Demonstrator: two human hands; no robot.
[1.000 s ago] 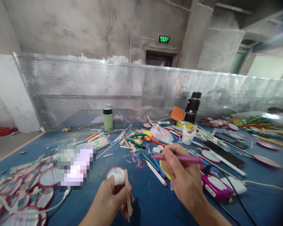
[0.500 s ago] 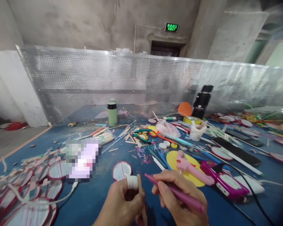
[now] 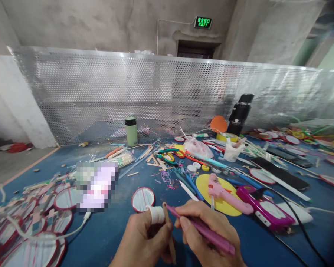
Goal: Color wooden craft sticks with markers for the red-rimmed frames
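My left hand (image 3: 140, 237), its index finger wrapped in white tape (image 3: 156, 215), pinches a thin wooden craft stick (image 3: 171, 246) that stands roughly upright. In my right hand (image 3: 225, 226) is a purple pen (image 3: 214, 237), gripped as for writing. The pen's tip is at the upper end of the stick, touching it or very close. Just beyond my left hand a round, red-rimmed white disc (image 3: 143, 199) lies on the blue table (image 3: 100, 237). Part of the stick is hidden behind my left fingers.
Many red-rimmed discs (image 3: 28, 250) and a blurred-out phone (image 3: 98, 189) on a cable lie left. At right are a pink glue gun (image 3: 228, 196) on a yellow disc, a purple device (image 3: 267, 215) and a black phone (image 3: 281, 172). Bottles and a perforated metal screen (image 3: 156, 85) stand behind.
The purple pen has moved left and its tip has come up to the stick's top end. The stick leans a little more. The camera view has tilted slightly down.
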